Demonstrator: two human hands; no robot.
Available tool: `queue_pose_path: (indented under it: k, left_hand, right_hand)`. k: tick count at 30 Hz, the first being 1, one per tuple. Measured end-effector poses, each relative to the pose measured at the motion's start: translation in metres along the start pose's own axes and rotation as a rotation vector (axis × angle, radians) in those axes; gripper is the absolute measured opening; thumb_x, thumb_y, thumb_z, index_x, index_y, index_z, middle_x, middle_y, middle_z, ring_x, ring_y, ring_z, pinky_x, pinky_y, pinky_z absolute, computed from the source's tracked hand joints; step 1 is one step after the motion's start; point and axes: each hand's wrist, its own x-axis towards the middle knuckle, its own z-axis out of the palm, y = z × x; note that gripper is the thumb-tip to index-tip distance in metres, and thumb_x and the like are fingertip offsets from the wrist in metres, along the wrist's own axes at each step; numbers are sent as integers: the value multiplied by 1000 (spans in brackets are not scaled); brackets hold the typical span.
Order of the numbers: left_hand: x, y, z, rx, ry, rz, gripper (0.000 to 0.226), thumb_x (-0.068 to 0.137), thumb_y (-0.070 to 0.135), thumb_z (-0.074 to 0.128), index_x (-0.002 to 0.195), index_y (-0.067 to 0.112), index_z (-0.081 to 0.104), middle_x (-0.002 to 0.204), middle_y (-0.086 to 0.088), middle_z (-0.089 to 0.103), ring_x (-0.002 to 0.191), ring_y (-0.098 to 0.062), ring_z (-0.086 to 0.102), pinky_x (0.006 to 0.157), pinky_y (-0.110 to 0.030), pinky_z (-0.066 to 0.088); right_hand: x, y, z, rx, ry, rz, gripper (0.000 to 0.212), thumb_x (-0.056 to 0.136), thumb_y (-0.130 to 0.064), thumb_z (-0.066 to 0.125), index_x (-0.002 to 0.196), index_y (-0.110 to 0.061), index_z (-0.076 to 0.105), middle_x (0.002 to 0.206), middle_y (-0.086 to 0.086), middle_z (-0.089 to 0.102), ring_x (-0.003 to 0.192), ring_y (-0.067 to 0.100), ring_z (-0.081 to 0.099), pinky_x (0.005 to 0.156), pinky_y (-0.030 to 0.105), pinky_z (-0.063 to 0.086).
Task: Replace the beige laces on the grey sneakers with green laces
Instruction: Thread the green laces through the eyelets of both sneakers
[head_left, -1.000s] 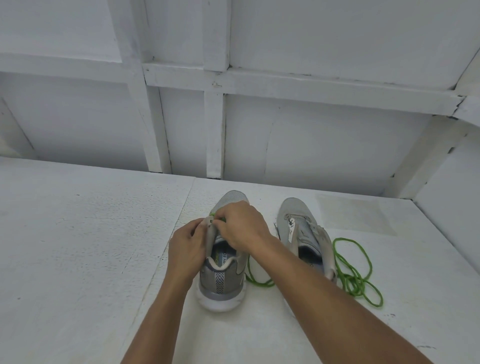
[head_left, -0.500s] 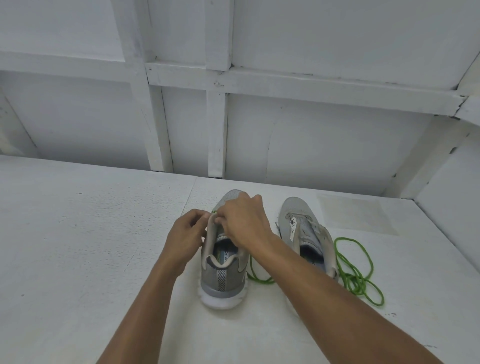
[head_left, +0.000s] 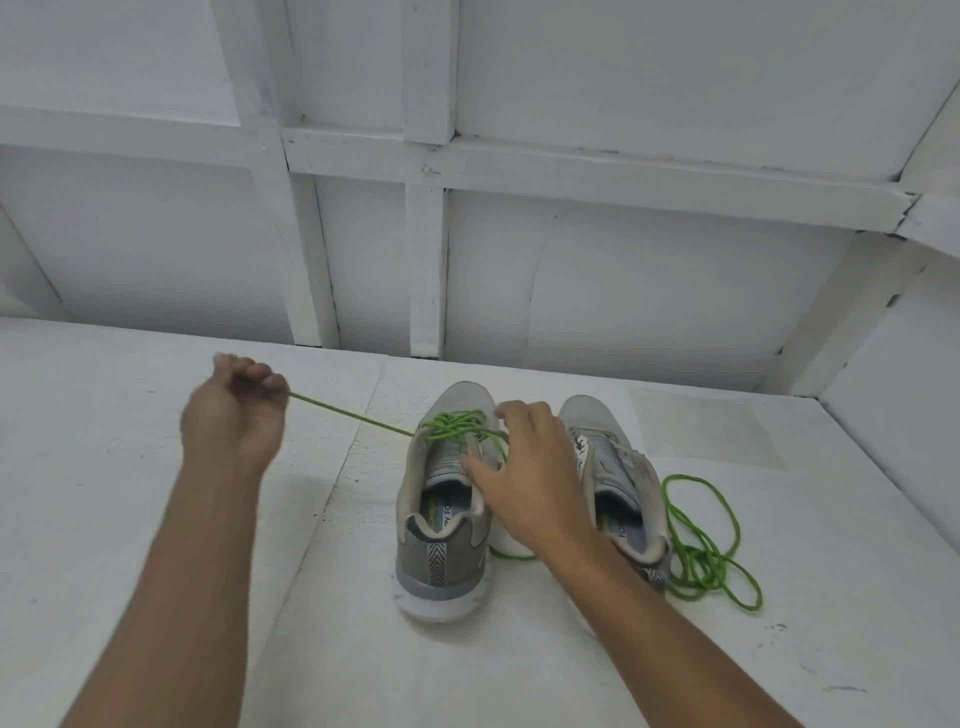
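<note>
Two grey sneakers stand side by side on the white surface, heels toward me. The left sneaker (head_left: 441, 519) has a green lace (head_left: 457, 423) crossed through its front eyelets. My left hand (head_left: 234, 410) is out to the left and grips one end of that lace, which runs taut from the shoe. My right hand (head_left: 524, 467) rests on the left sneaker's right collar, fingers spread, thumb at the tongue. The right sneaker (head_left: 613, 478) has no lace showing and is partly hidden by my right forearm. A second green lace (head_left: 701, 551) lies coiled to its right.
The white surface (head_left: 156, 519) stretches wide to the left and in front of the shoes. A white panelled wall (head_left: 467, 260) rises just behind the sneakers, and a slanted white wall (head_left: 893, 395) closes the right side.
My left hand has pulled away from the shoe to the left, drawing the green lace out taut. My right hand has shifted from the eyelets to the shoe's right side.
</note>
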Motion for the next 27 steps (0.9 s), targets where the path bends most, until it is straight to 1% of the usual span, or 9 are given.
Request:
queue_pose_path:
  k: [2, 5, 8, 13, 16, 19, 21, 23, 27]
  left_hand:
    - [1, 6, 8, 301, -49, 21, 26, 98, 6, 43, 80, 16, 59, 60, 6, 47, 48, -6, 40, 44, -17, 31]
    - [-16, -24, 16, 1274, -350, -74, 27, 94, 2, 46, 103, 17, 66, 57, 7, 55, 45, -8, 35, 42, -18, 26]
    - [-34, -49, 12, 2005, -703, -153, 22, 99, 23, 50, 84, 23, 66, 64, 8, 64, 51, -3, 47, 52, -20, 36]
    - [-7, -4, 22, 1932, -247, 159, 26, 99, 19, 46, 80, 22, 64, 73, 6, 67, 76, -20, 58, 59, -27, 39]
    - [5, 19, 25, 1940, -29, 378, 22, 100, 23, 45, 104, 14, 66, 77, 5, 67, 79, -20, 58, 60, -29, 38]
    - [-10, 0, 25, 1885, -270, 213, 33, 99, 26, 51, 131, 27, 51, 74, 6, 70, 52, -9, 50, 49, -24, 39]
    - [-26, -30, 17, 1979, -579, 34, 26, 99, 29, 52, 122, 40, 50, 71, 10, 70, 50, -7, 51, 49, -16, 40]
    - [-35, -49, 11, 2104, -753, -9, 16, 99, 31, 50, 96, 27, 65, 71, 11, 70, 69, -10, 60, 59, -16, 41]
    - [-26, -30, 19, 2143, -636, 76, 24, 100, 27, 48, 86, 24, 67, 73, 13, 68, 74, -2, 59, 62, -15, 38]
  right_hand:
    - [-8, 1, -2, 105, -10, 105, 44, 83, -39, 69, 115, -16, 49, 110, -1, 45, 100, 17, 45, 84, 31, 42]
    - [-15, 2, -1, 188, -77, 211, 34, 85, -44, 67, 99, -20, 47, 98, -7, 46, 90, 15, 48, 78, 32, 45]
    - [-16, 4, 1, 201, -96, 235, 30, 86, -45, 66, 89, -22, 48, 89, -9, 49, 84, 13, 50, 72, 30, 44]
    - [-19, 7, 4, 271, -91, 274, 30, 87, -46, 65, 90, -19, 51, 89, -8, 52, 81, 10, 50, 61, 13, 36]
    - [-20, 6, 5, 291, -86, 290, 30, 88, -44, 65, 92, -16, 53, 90, -7, 52, 78, 6, 48, 60, 9, 36]
    - [-20, 4, 6, 313, -78, 308, 30, 88, -42, 65, 92, -15, 54, 88, -6, 53, 77, 5, 49, 59, 9, 36]
    - [-20, 4, 7, 319, -78, 308, 30, 88, -42, 65, 91, -15, 54, 88, -5, 55, 78, 7, 50, 58, 10, 36]
    - [-20, 4, 6, 317, -80, 305, 30, 88, -42, 65, 91, -14, 55, 87, -6, 55, 78, 7, 51, 58, 11, 36]
    - [-20, 6, 6, 357, -68, 318, 32, 87, -41, 67, 89, -12, 56, 85, -5, 57, 76, 5, 50, 59, 10, 38]
